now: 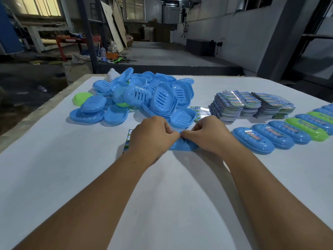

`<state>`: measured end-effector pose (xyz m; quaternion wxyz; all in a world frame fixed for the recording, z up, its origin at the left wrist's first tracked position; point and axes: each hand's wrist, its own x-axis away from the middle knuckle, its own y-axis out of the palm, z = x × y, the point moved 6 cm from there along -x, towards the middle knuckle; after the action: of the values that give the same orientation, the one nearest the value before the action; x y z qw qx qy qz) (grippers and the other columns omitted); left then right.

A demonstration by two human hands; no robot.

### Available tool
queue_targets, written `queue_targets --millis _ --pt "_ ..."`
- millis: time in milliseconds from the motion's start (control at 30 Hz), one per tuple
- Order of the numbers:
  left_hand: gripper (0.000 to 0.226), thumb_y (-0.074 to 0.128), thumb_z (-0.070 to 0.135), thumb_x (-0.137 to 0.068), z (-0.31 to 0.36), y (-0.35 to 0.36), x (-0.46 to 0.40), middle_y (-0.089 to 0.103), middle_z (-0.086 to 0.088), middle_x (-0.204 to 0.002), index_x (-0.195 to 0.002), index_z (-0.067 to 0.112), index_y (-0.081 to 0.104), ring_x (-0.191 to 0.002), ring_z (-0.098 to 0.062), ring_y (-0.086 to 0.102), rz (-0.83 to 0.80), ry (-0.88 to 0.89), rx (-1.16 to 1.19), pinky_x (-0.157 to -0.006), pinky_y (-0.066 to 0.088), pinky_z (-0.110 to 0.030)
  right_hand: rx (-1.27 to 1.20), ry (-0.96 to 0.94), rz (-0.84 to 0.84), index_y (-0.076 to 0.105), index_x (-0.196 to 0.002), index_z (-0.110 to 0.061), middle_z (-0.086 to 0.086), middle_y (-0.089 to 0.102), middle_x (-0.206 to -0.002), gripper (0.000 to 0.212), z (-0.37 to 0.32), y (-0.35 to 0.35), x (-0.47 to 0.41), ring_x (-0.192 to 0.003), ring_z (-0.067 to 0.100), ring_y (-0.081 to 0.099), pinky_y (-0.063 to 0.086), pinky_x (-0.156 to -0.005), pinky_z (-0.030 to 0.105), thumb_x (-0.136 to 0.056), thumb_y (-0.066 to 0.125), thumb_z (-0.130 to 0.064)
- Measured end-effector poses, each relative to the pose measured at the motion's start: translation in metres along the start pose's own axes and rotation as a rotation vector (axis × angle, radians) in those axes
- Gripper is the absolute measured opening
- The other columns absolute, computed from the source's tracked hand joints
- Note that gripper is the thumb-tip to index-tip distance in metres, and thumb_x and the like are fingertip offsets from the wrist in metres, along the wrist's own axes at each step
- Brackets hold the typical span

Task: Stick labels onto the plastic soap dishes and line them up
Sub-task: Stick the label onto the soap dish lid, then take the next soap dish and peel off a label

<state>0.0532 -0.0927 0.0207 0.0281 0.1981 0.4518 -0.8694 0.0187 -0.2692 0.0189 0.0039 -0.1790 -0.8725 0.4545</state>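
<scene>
while both hands meet, fingertips pinch over a blue soap dish [182,146].

This is a small factory or packing workshop. A wide white surface [54,159] carries a heap of identical blue soap dishes [144,94], stacks of printed labels [248,105] and a row of labelled dishes [281,134]. Behind it lie bare concrete floor [162,53], leaning boards [115,24], a metal workbench [36,31] and scattered clutter [110,55].

dim hall, daylit windows [41,6] far left, soft arm shadows, wide-angle bending at edges.
</scene>
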Motion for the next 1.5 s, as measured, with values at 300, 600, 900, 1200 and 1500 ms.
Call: queue_targets --millis 300,600,900,1200,1500 --pt "0.03 0.066 0.057 -0.077 0.004 -0.001 0.001 0.047 0.013 -0.067 -0.075 0.029 0.055 -0.073 -0.022 0.058 0.021 0.095 -0.079 -0.063 0.036 -0.03 0.232 -0.053 0.074 0.062 -0.075 -0.015 -0.002 0.066 -0.07 0.049 -0.009 -0.007 0.01 -0.073 0.022 0.063 0.045 -0.057 0.034 -0.075 0.069 -0.063" --pt "0.009 0.055 0.041 -0.091 0.0 -0.006 -0.001 0.064 0.006 -0.085 -0.092 0.033 0.052 -0.084 -0.026 0.06 0.018 0.031 0.073 -0.07 0.045 -0.036 -0.023 -0.349 -0.103 0.064 -0.127 -0.028 -0.015 0.067 -0.12 0.043 -0.032 0.007 0.026 -0.109 0.006 0.062 0.046 -0.092 0.023 -0.086 0.072 -0.038" --pt "0.013 0.059 0.043 -0.088 -0.004 -0.004 -0.003 0.063 0.011 -0.08 -0.097 0.036 0.053 -0.085 -0.024 0.062 0.014 -0.006 0.095 -0.076 0.049 -0.036 0.264 -0.15 0.118 0.068 -0.119 -0.035 0.0 0.066 -0.116 0.044 0.01 -0.022 0.038 -0.109 0.029 0.059 0.048 -0.093 0.04 -0.083 0.062 -0.059" --pt "0.015 0.06 0.042 -0.089 -0.001 -0.002 -0.001 0.062 0.013 -0.078 -0.1 0.035 0.053 -0.083 -0.021 0.059 -0.018 0.002 0.098 -0.072 0.041 -0.033 0.357 0.132 0.319 0.052 -0.136 -0.026 0.007 0.058 -0.131 0.061 0.052 -0.052 0.043 -0.122 0.037 0.047 0.039 -0.097 0.045 -0.084 0.063 -0.059" --pt "0.014 0.062 0.042 -0.09 -0.004 -0.001 -0.001 0.066 0.009 -0.081 -0.1 0.034 0.055 -0.086 -0.023 0.063 -0.031 0.007 0.094 -0.074 0.046 -0.034 0.321 0.268 0.39 0.056 -0.134 -0.029 0.011 0.051 -0.137 0.057 0.081 -0.075 0.036 -0.125 0.038 0.042 0.036 -0.097 0.044 -0.085 0.07 -0.055"
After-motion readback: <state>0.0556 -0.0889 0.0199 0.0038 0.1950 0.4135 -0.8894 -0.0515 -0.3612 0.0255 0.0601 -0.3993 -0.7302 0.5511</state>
